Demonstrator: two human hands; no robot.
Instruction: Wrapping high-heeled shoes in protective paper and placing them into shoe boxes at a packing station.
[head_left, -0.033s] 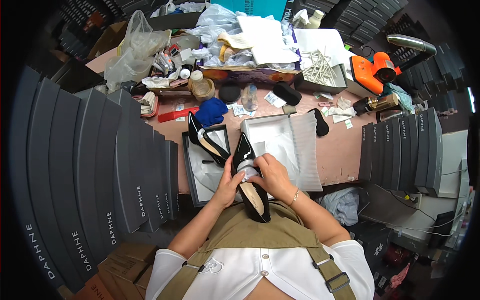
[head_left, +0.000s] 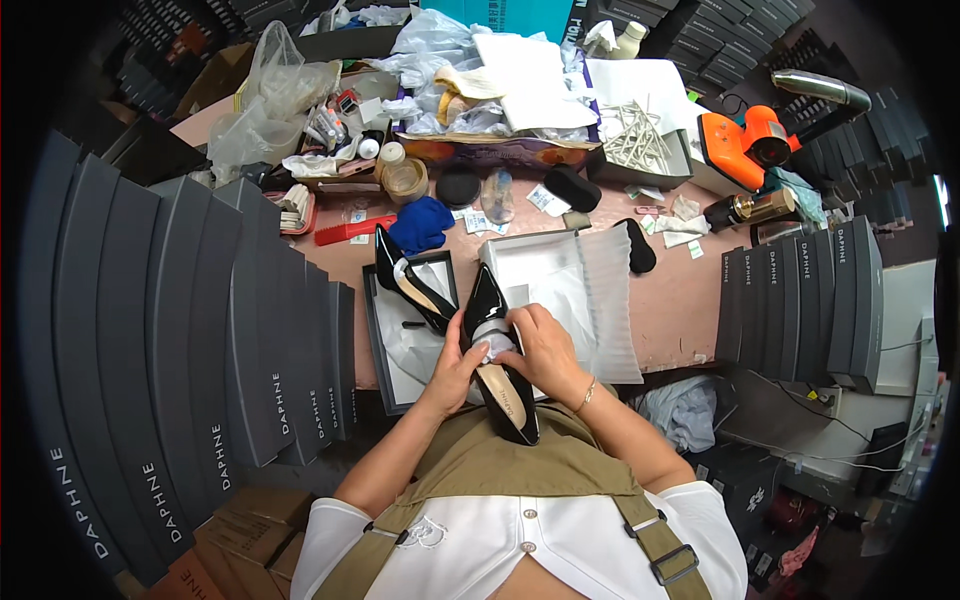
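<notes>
A shiny black pointed high-heeled shoe (head_left: 488,292) is held in front of my lap, toe pointing away and beige insole showing. My left hand (head_left: 456,370) is closed round the shoe's left side. A wad of white tissue paper (head_left: 494,346) sits in its opening, behind a pale band. My right hand (head_left: 545,352) is at the right side, thumb and fingers closed on the paper. The matching black shoe (head_left: 408,280) lies tilted across an open dark shoebox (head_left: 374,345), beyond my left hand. A lighter open box or lid (head_left: 535,238) with white paper is behind the held shoe.
Stacked dark shoeboxes (head_left: 250,300) wall the left; more shoeboxes (head_left: 800,310) stand at the right. A white foam sheet (head_left: 612,310), a blue cloth (head_left: 422,222) and a red comb (head_left: 345,230) lie on the pink table (head_left: 680,310). An orange heat tool (head_left: 735,150) stands back right.
</notes>
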